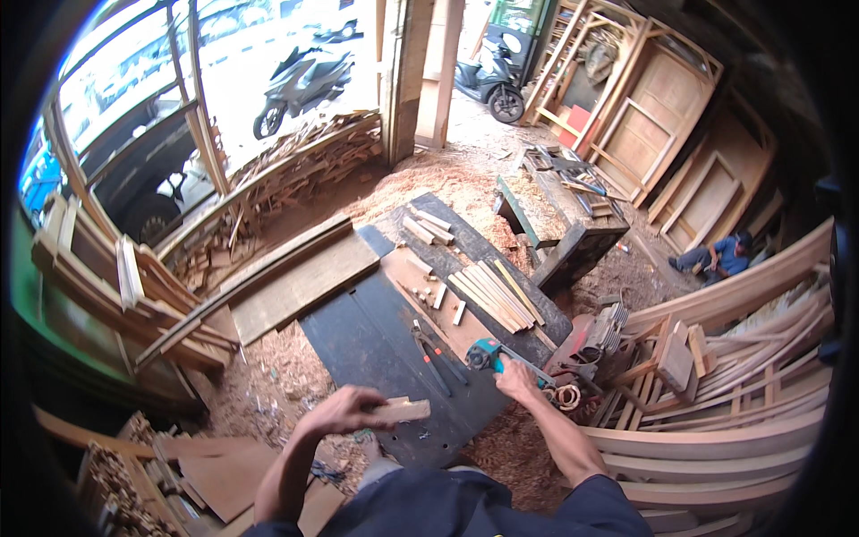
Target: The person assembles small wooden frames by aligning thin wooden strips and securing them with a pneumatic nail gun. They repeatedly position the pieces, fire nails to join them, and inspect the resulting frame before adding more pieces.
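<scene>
A short pale wooden block (403,411) is gripped in my left hand (347,410), just above the near edge of the dark worktable (353,331). My right hand (516,378) is closed around a teal and dark power tool (486,354) at the table's right side; its working end is too small to make out. Between the two hands lies a pair of pincers (432,361) with orange-marked handles. Beyond the tool, a row of pale wooden strips (492,294) rests on the table. Several short wood offcuts (439,295) are scattered beside them.
A red and grey machine (591,345) stands right of the table, close to stacked curved timber (716,438). A long wooden trough (304,277) reaches left. Shavings (429,183) cover the floor. A co-worker (720,255) sits at far right, past a workbench (559,206).
</scene>
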Tool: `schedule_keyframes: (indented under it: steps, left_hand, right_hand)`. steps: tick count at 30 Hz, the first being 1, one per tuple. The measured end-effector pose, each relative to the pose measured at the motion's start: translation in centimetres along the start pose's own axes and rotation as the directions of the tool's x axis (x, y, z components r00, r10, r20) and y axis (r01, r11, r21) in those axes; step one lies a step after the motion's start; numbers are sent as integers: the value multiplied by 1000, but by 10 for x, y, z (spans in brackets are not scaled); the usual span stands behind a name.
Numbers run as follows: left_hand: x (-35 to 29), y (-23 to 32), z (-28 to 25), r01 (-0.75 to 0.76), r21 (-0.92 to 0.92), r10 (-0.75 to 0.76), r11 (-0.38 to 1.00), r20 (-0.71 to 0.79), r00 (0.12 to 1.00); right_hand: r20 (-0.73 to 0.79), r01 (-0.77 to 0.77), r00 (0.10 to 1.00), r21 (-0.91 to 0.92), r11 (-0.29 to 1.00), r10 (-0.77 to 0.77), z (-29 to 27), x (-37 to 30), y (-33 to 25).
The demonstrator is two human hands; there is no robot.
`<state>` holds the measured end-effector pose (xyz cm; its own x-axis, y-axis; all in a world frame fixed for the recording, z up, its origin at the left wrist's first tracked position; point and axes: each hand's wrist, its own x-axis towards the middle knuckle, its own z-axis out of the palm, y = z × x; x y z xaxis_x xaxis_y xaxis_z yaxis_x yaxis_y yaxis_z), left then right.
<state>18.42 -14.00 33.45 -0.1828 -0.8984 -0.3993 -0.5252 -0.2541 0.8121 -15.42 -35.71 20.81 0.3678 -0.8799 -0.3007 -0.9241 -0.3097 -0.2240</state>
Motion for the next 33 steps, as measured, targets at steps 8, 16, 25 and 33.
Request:
schedule_keyframes:
  steps: [8,16,25,33]
  left_hand:
    - [-34,60,80,60,-92,-75,994,-176,982]
    - [30,99,199,-304,523,493,796,-269,828]
    - [81,72,325,-667,536,664,517,242,708]
    - [114,76,413,-233,-545,354,806,127,927]
  right_hand:
    - [-285,209,931,-103,973,-230,116,16,61]
    - [-207,136,968,906,401,139,76,-45,84]
    - [146,149,765,908,-392,628,52,-215,127]
    - [9,339,719,868,-362,695,113,-402,135]
